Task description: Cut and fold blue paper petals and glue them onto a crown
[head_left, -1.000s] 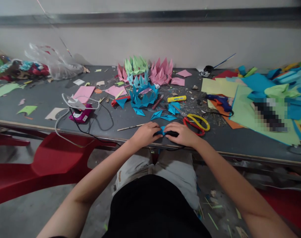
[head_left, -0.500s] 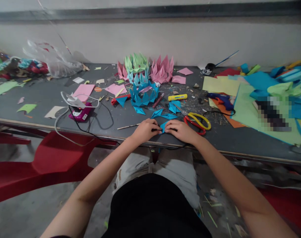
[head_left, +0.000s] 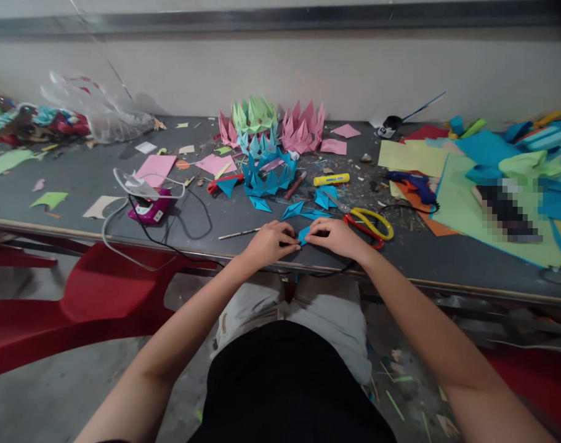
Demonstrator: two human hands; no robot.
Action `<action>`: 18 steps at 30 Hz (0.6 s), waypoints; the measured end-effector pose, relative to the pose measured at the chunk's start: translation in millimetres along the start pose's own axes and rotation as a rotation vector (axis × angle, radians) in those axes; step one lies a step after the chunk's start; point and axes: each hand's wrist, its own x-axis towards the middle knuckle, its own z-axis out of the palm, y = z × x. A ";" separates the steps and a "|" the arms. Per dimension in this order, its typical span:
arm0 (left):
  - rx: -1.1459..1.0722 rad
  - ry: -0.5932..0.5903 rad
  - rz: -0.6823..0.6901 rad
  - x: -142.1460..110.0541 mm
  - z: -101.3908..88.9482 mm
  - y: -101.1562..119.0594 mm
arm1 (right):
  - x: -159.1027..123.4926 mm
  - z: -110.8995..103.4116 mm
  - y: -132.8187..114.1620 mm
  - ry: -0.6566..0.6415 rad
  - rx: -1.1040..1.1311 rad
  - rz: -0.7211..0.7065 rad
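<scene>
Pinching the right-hand edge of a small folded blue paper (head_left: 303,235), the right hand (head_left: 334,237) holds it low over the front of the bench (head_left: 201,212). The left hand (head_left: 273,242) is at the opposite edge, its thumb and fingertips only narrowly apart; whether they grip the paper or merely touch it cannot be told. The small folded blue paper lies between the two hands, partly covered by the fingers.

Just beyond the hands, folded blue pieces (head_left: 292,210) lie on the bench, with a flat blue folded square (head_left: 325,197) farther right. The blades of the scissors (head_left: 371,225), which have one red and one yellow handle, reach towards that square; the handles are near the right hand. A thin stick (head_left: 238,234) lies to the left of the left hand. A yellow glue stick (head_left: 331,179) lies behind the square, near a dark red marker (head_left: 295,184).

Farther back stands a blue paper crown (head_left: 270,178), and behind it are a light blue crown (head_left: 258,144), a green crown (head_left: 254,117) and a pink crown (head_left: 302,130), all with pointed tips. At the left is a purple power socket (head_left: 151,210) with a white cable looped over it. At the right, a dark blue glue gun (head_left: 415,187) rests by an orange sheet (head_left: 439,226), near a spread of coloured paper (head_left: 474,212).
</scene>
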 end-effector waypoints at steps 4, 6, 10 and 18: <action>0.054 -0.012 -0.009 -0.7 -1.9 4.5 | -1.3 2.4 -1.2 0.006 -0.008 -0.018; 0.102 -0.020 -0.009 -1.0 -2.2 6.8 | -1.3 5.0 -1.2 0.028 -0.006 -0.018; 0.194 -0.035 0.043 -5.2 -2.1 12.1 | -0.3 9.0 -1.9 0.074 -0.030 0.016; 0.288 -0.021 0.185 -20.4 -4.9 18.3 | 3.6 6.2 -10.7 0.075 -0.091 0.122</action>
